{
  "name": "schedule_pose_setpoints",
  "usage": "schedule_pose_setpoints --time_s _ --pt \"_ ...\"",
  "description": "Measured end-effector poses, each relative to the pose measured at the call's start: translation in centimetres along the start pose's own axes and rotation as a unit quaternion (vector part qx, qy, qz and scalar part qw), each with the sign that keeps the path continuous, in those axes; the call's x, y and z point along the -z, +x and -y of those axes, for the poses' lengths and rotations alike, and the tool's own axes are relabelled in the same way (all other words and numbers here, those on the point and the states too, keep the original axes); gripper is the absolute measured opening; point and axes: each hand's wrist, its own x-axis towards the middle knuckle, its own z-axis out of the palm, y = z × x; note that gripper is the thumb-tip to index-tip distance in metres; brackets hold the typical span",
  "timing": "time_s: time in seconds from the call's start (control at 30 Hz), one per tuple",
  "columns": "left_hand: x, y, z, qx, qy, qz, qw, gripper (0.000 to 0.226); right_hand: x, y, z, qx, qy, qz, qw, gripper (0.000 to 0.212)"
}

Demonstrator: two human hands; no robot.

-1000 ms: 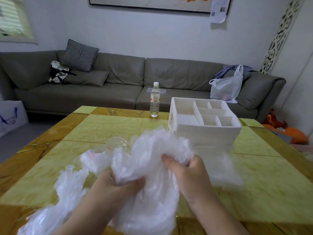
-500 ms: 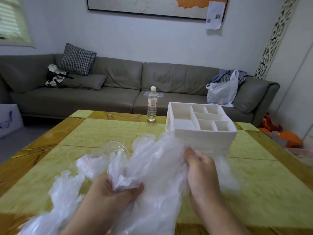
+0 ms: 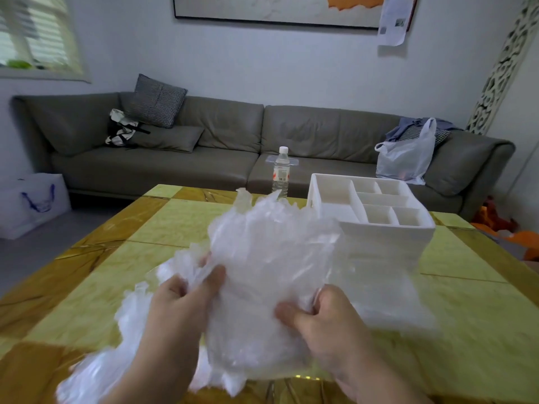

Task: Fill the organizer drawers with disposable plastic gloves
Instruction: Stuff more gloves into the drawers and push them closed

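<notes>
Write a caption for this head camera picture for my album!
Both hands, left hand and right hand, grip crumpled plastic gloves near the empty white organizer.

Soft, dim daylight from shuttered window [image 3: 38,39] upper left. Faint glare on glossy yellow-green tiled surface [image 3: 466,330]. Motion blur on crumpled translucent plastic gloves [image 3: 262,272]. Wide-angle bending at edges.

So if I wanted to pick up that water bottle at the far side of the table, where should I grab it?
Probably round the middle of the bottle, near its label, reaching in from the left. It stands upright with a narrow capped neck, so the wider body gives the surer grip. The organizer stands close on its right, and the gloves both hands hold block the near side.
</notes>
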Motion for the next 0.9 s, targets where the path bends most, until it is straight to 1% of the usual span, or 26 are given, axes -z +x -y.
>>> schedule_pose_setpoints --time_s 0.1,0.17,0.23,0.27,0.33,0.37,0.4,0.47,0.53,0.57,0.6,0.63,0.67,0.7,0.77,0.8,0.9 --pt "0.3 0.1 -0.7 0.027 -0.065 0.015 0.997 0.019 0.0 0.0 0.0 -0.015 -0.001 0.002 1.000 0.017" --pt "0.5 -0.1 -1.1 0.061 -0.096 0.043 0.993 0.031 0.0 -0.2 0.2 -0.017 0.008 0.004 1.000 0.016" --pt "0.6 -0.2 -1.3 0.099 -0.090 0.108 0.985 0.048 0.0 -0.2 0.3 -0.014 0.016 -0.001 1.000 0.017" --pt "0.5 -0.3 -1.1 0.111 -0.077 0.137 0.981 0.053 -0.1 -0.2 0.4 -0.011 0.018 -0.002 1.000 0.018" --pt "0.6 -0.5 -0.6 0.103 -0.004 0.168 0.980 0.059 -0.2 -0.3 0.7 -0.003 0.028 0.005 1.000 0.026" --pt "0.7 -0.4 -0.4 0.085 0.039 0.173 0.980 0.053 -0.2 -0.3 0.8 -0.003 0.036 0.012 0.999 0.029" --pt "0.9 -0.4 -0.1 0.069 0.071 0.182 0.978 0.044 0.1 -0.3 0.9 -0.003 0.050 0.020 0.999 0.027" --pt "1.2 -0.4 -0.1 0.050 0.123 0.204 0.970 0.029 0.9 -0.3 1.3 -0.011 0.101 0.042 0.994 0.017" --pt "1.5 -0.7 -0.4 0.024 0.178 0.229 0.957 0.019 1.6 -0.4 2.1 -0.023 0.165 0.048 0.985 0.019" --pt "1.5 -0.8 -0.4 0.011 0.209 0.229 0.951 0.015 1.9 -0.3 2.3 -0.026 0.199 0.029 0.979 0.022" --pt "1.6 -0.9 -0.3 0.006 0.235 0.211 0.949 0.023 2.1 -0.1 2.5 -0.024 0.227 0.002 0.974 0.021" --pt "1.6 -1.0 -0.2 0.009 0.251 0.191 0.949 0.037 2.3 0.0 2.5 -0.019 0.243 -0.031 0.969 0.017" --pt "1.6 -1.1 -0.1 0.015 0.258 0.180 0.949 0.047 2.4 0.2 2.5 -0.013 0.242 -0.064 0.968 0.012" --pt "1.5 -1.4 -0.2 0.018 0.255 0.181 0.950 0.044 2.4 0.3 2.5 -0.006 0.232 -0.093 0.968 0.008" --pt "1.0 -1.7 -0.3 0.024 0.228 0.231 0.945 0.016 2.5 0.5 2.2 0.010 0.208 -0.138 0.968 0.005" --pt "0.9 -1.8 -0.4 0.031 0.220 0.258 0.940 0.007 2.6 0.6 2.2 0.020 0.197 -0.158 0.968 0.007" --pt "0.7 -1.8 -0.1 0.041 0.223 0.311 0.923 0.008 3.4 0.7 2.4 0.046 0.192 -0.216 0.956 0.009"
